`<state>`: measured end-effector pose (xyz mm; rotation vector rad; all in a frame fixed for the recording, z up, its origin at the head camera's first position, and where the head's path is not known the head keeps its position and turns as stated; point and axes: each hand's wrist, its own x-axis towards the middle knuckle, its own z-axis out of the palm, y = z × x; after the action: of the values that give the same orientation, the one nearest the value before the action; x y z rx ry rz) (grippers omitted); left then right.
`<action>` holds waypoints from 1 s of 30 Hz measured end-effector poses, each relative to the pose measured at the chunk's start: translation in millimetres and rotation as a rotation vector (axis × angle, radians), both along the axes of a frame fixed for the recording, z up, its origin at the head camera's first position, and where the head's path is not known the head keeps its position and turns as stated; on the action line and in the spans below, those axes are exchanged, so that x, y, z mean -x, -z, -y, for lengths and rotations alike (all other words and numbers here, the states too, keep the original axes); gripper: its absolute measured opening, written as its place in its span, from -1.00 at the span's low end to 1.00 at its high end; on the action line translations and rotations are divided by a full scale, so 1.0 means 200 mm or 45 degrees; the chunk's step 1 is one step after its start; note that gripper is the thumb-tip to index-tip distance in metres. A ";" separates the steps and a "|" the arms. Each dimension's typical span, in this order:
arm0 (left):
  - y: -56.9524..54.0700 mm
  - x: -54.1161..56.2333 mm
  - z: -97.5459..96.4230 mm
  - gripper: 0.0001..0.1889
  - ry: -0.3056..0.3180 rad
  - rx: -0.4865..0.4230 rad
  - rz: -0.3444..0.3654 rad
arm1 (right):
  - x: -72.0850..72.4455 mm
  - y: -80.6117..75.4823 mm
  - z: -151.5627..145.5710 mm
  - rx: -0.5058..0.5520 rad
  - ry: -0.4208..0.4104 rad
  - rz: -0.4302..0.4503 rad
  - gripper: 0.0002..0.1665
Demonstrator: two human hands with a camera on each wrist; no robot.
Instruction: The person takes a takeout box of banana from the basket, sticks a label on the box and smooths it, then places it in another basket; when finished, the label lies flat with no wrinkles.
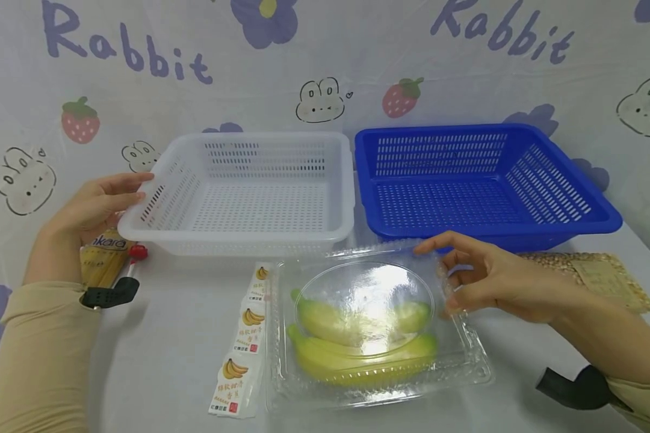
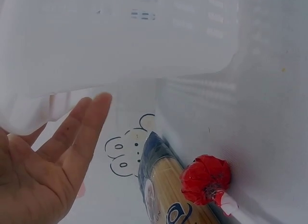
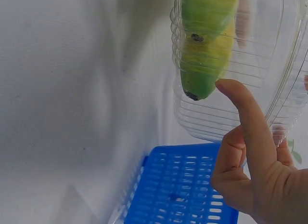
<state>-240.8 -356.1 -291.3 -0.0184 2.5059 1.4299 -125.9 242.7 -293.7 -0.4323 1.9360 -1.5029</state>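
Note:
My right hand (image 1: 495,279) grips the right edge of a clear plastic clamshell box (image 1: 455,355), its thumb at the near side and its fingers curled at the far corner. Inside the box lie yellow-green bananas (image 1: 346,361), seen through the lid; their green ends (image 3: 202,79) show in the right wrist view. At the left rim of the white basket (image 1: 271,237), my left hand (image 1: 94,204) has its fingers extended against the edge. From below, the left wrist view shows those straight fingers (image 2: 89,123) beside the basket's wall.
A blue basket (image 1: 493,237) stands beside the white one. Left of the box lies a strip of banana stickers (image 1: 244,355). A pasta pack (image 1: 100,261) and a red-wrapped lollipop (image 2: 207,178) are under my left hand. A bag of beans or grains (image 1: 601,276) lies at the right.

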 end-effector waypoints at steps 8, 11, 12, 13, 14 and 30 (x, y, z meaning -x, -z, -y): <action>-0.02 0.00 -0.04 -0.41 -0.146 0.139 -0.149 | 0.01 0.04 -0.02 0.026 -0.026 0.012 -0.25; -0.05 -0.01 -0.08 -0.49 -0.240 0.087 -0.269 | 0.01 0.06 -0.03 0.036 -0.033 0.010 -0.26; -0.07 -0.01 -0.11 -0.52 -0.272 0.042 -0.314 | 0.01 0.06 -0.03 0.035 -0.033 0.010 -0.26; -0.09 -0.02 -0.13 -0.54 -0.293 -0.007 -0.363 | 0.01 0.07 -0.04 0.036 -0.034 0.010 -0.27; -0.11 -0.03 -0.16 -0.56 -0.304 -0.061 -0.412 | 0.01 0.07 -0.04 0.037 -0.034 0.009 -0.27; -0.23 -0.31 -0.68 -0.66 0.860 -0.007 -0.102 | 0.02 0.10 -0.06 0.059 -0.070 0.017 -0.30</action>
<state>-179.7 -219.8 -244.5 0.8139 2.2272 1.1537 -130.2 255.4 -312.8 -0.4905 1.8670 -1.5143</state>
